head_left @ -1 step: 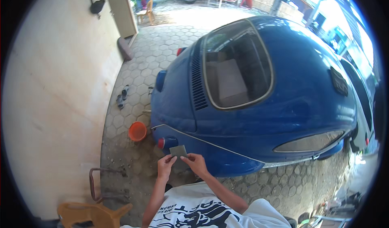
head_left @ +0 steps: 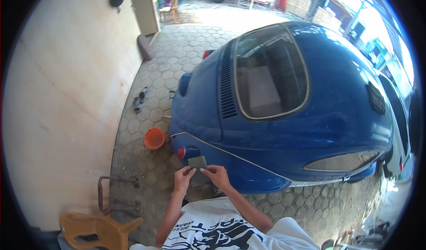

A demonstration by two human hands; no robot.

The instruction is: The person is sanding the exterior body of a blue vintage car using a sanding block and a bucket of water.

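A small grey-green rectangular sheet (head_left: 197,162) is pinched at its near edge between the fingertips of both hands. My left hand (head_left: 183,179) grips its left corner, and my right hand (head_left: 217,176) has the right one. The sheet's kind cannot be made out for sure. Just beyond it is the rear fender of a rounded blue car (head_left: 266,136), with a red tail light (head_left: 181,152) to the left of the sheet. Whether the sheet touches the car cannot be told; it overlaps the fender in the picture.
An orange bucket (head_left: 155,139) stands on the paving left of the car. Two dark shoes (head_left: 140,100) lie farther up. A pale wall (head_left: 66,108) runs along the left. Near its foot are a bent metal frame (head_left: 101,196) and a tan plastic chair (head_left: 91,230).
The whole scene has shifted slightly right in the picture as my head moved. Both hands keep their pinch on the sheet, which looks tilted a little differently.
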